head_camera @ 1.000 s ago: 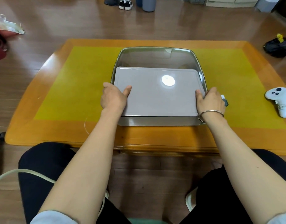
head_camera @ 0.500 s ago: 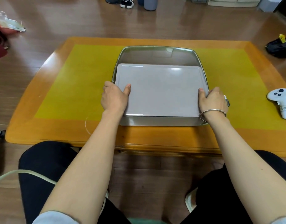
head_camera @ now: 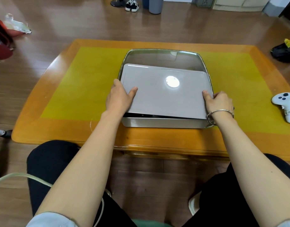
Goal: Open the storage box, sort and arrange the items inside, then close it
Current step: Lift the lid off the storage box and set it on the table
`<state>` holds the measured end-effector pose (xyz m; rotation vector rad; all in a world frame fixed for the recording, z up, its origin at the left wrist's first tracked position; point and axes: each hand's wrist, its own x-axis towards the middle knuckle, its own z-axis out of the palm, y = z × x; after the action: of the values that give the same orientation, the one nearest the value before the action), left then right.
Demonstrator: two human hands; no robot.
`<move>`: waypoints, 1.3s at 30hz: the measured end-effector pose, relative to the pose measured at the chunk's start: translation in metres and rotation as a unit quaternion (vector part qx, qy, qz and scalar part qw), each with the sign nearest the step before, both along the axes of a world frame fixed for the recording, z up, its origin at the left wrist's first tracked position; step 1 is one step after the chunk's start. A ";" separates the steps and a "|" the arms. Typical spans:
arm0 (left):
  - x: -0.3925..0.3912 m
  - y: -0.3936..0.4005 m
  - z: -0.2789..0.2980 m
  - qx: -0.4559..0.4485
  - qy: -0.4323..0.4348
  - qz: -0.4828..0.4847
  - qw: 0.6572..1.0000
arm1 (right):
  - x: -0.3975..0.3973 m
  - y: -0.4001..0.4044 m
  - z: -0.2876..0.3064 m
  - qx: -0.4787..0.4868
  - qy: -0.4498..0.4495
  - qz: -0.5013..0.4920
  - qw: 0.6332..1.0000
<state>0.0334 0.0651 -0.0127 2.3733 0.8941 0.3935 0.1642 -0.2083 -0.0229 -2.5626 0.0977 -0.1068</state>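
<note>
Storage box [head_camera: 164, 122] lid [head_camera: 165, 95] tilted, gripped by left hand [head_camera: 119, 98]; right hand [head_camera: 220, 101].

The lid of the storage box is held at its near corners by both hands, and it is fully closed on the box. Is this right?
Not quite. In the head view both hands, left hand and right hand, hold the lid, but it is lifted: a dark gap shows above the storage box.

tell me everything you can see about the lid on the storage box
The lid is a flat, pale grey rectangle with rounded corners, smooth and glossy like plastic, showing a bright round light reflection. It sits skewed on the white box, its near left edge raised so a dark gap shows. The left hand and right hand grip its sides, thumbs on top.
</note>
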 end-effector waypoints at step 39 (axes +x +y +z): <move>0.038 0.002 0.156 -0.150 -0.240 -0.202 0.938 | -0.040 0.068 0.127 0.132 -0.442 0.324 0.826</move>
<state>0.0717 0.0667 0.1430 1.9788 0.2124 0.5852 0.1242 -0.1399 0.1041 -1.9019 -1.0164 -0.9130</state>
